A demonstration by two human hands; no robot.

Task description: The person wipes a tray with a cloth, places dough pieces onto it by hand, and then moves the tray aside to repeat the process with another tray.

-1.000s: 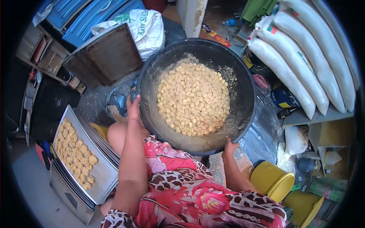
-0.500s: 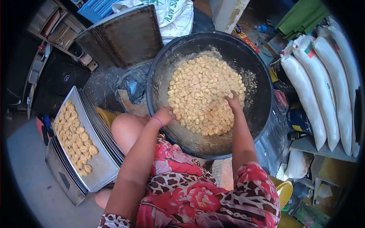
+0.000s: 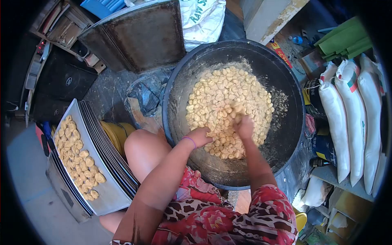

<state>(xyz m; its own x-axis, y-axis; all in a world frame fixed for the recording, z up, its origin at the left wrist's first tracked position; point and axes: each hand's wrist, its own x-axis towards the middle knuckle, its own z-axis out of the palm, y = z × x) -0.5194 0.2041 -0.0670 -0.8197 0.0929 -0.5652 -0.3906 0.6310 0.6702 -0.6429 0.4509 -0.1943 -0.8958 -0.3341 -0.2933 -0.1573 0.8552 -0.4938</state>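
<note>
A heap of small, round, pale yellow dough pieces [image 3: 228,87] lies in a wide black basin [image 3: 292,134] before me. At the heap's near left edge is my left hand [image 3: 199,137], a purple band on its wrist. Its thumb and fingers are apart, with the tips against the pieces. My right hand [image 3: 245,127] is in the near middle of the heap. Motion smears its fingers, and some blurred pieces show right at the fingertips. Pale powder coats the basin's inner wall.
Left of my knee, a metal tray [image 3: 112,202] with flattened dough pieces tops a stack of trays. A dark metal sheet [image 3: 143,36] stands behind the basin, beside a white sack [image 3: 202,22]. Several long white sacks [image 3: 332,118] lean at the right. A yellow container [image 3: 116,136] sits by my knee.
My right hand has moved left and nearer into the heap, stirring up pieces at its fingertips. My left hand stays at the heap's edge. The whole view has shifted slightly.
</note>
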